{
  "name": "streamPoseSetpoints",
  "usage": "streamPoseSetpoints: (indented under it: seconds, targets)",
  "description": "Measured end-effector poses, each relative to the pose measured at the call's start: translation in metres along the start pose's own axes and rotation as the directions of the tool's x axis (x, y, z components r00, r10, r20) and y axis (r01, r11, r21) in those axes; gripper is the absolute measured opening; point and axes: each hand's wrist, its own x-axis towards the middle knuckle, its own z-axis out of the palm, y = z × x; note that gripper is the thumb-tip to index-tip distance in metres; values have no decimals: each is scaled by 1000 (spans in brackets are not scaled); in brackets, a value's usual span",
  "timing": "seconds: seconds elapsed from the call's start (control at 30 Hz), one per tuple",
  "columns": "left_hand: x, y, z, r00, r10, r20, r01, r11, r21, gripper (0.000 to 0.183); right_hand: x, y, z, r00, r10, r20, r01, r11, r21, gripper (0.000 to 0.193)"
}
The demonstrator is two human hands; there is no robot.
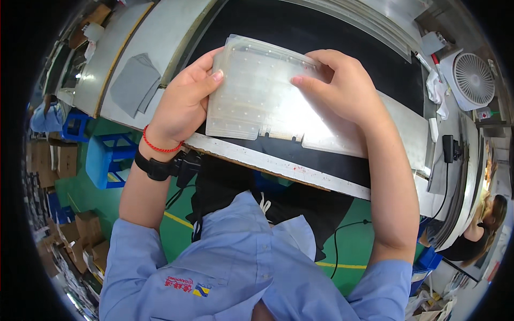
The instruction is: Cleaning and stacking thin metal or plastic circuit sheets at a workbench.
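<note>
Left hand point(184, 101) partly behind translucent sheets point(257, 96)

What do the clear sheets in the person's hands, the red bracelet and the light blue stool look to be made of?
Clear sheets: probably glossy plastic, translucent with bright glare.
Red bracelet: likely braided cord, given its twisted, ropelike texture.
Light blue stool: probably moulded plastic, smooth and evenly coloured, though the exact type can't be told.

A stack of thin, translucent plastic sheets point(259, 91), dotted in rows and notched along its near edge, slants between the left hand point(187, 93) and right hand point(342, 88) over the black-surfaced table point(342, 32).
</note>
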Motion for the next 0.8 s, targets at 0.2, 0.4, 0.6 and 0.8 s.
streamPoseSetpoints:
  seconds: [0.2,0.4,0.6,0.8]
  targets:
    - [-2,0,0,999,-7,-34,8,1000,28,47,3,-12,-3,984,156,85,-157,988,3,41]
    - [-1,1,3,999,-2,-45,3,999,36,46,2,-13,-4,976,201,89,-201,980,-5,40]
    - [-1,-1,-4,999,-11,-52,13,999,34,45,0,-11,-3,983,181,3,-181,983,41,41]
    - [0,-4,-5,999,5,-46,-4,1000,31,46,-1,-11,2,994,105,-33,-105,994,28,42]
